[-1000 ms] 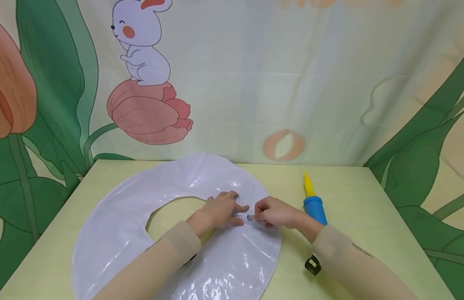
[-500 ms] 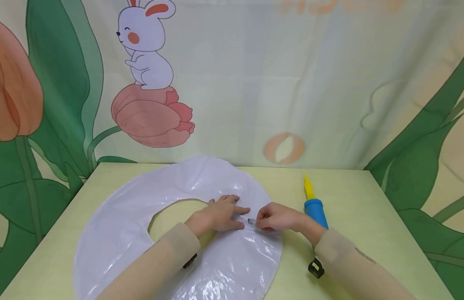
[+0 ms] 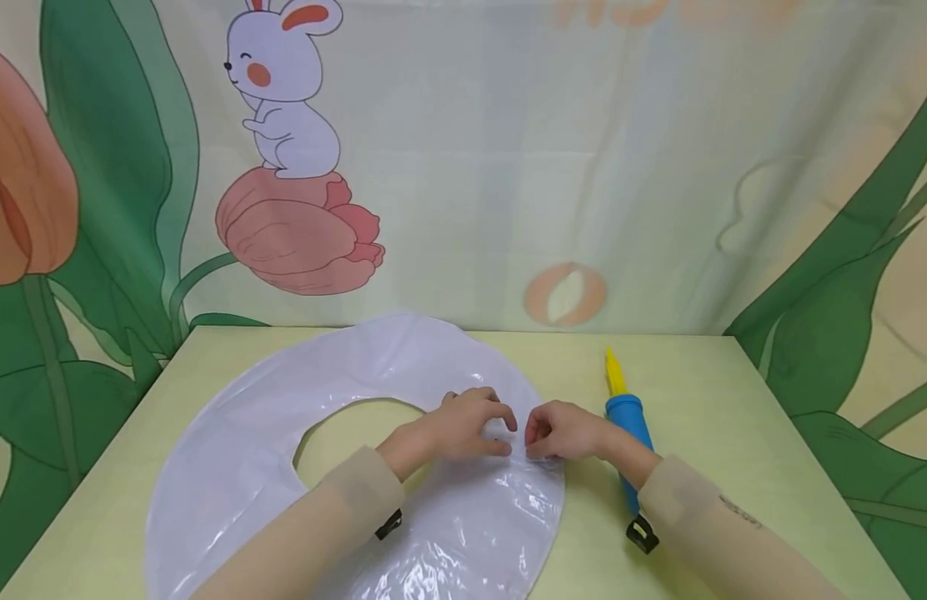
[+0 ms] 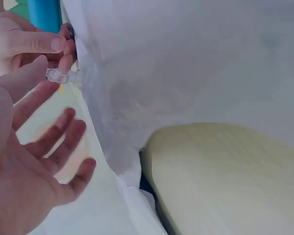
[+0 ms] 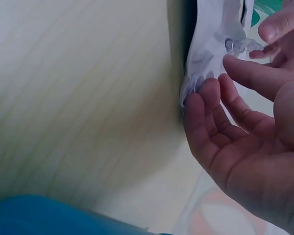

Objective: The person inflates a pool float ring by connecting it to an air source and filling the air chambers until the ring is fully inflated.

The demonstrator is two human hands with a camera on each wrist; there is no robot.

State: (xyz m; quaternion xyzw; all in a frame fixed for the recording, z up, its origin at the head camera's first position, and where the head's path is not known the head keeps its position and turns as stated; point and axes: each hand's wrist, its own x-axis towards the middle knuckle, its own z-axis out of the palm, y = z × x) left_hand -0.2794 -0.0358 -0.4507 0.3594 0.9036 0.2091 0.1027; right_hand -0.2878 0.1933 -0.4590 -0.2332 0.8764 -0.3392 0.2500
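Observation:
A white, limp vinyl swim ring point(image 3: 231, 467) lies on the table, its clear plastic valve point(image 4: 63, 77) standing up from the surface. My left hand point(image 3: 463, 429) is over the ring's right side, thumb and index finger spread apart. In the right wrist view its index fingertip is right at the tip of the valve point(image 5: 237, 45). Facing it from the right is my right hand point(image 3: 564, 429), with bent fingers resting against the vinyl beside the valve. Its thumb tip is close to the valve, separated from the other fingertips by a gap.
A blue hand pump point(image 3: 628, 417) with a yellow nozzle point(image 3: 615, 371) lies right of the ring, partly under my right forearm. Behind the pale table point(image 3: 734, 433) hangs a printed curtain point(image 3: 463, 167). Small black pieces point(image 3: 388, 525) show at both sleeves.
My right hand has let go of the clear valve and drawn slightly right. My left hand has shifted right toward the valve, with its index finger and thumb now bent around that spot.

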